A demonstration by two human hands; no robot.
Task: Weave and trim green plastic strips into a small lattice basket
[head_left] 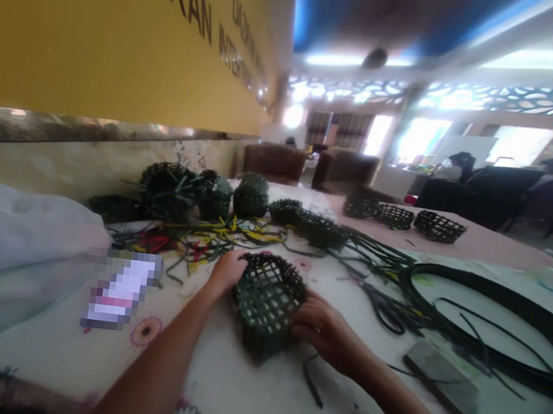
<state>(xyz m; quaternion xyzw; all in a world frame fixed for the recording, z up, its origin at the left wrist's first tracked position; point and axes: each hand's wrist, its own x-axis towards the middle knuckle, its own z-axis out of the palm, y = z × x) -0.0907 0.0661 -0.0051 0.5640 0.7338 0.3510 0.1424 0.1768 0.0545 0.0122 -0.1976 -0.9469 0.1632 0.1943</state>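
A dark green woven basket is tilted in front of me over the table, its open lattice showing. My left hand is closed on its upper left rim, the fingertips partly hidden behind the weave. At the right side, my right hand grips the basket's edge with bent fingers. A loose dark strip lies on the cloth just below my right hand. Farther right are black-handled scissors and a grey flat block.
A coil of dark strapping lies at the right. Several woven baskets line the back, with more baskets at the far right. Yellow and red strip scraps are scattered mid-table. A white plastic bag and a blurred-out item sit left.
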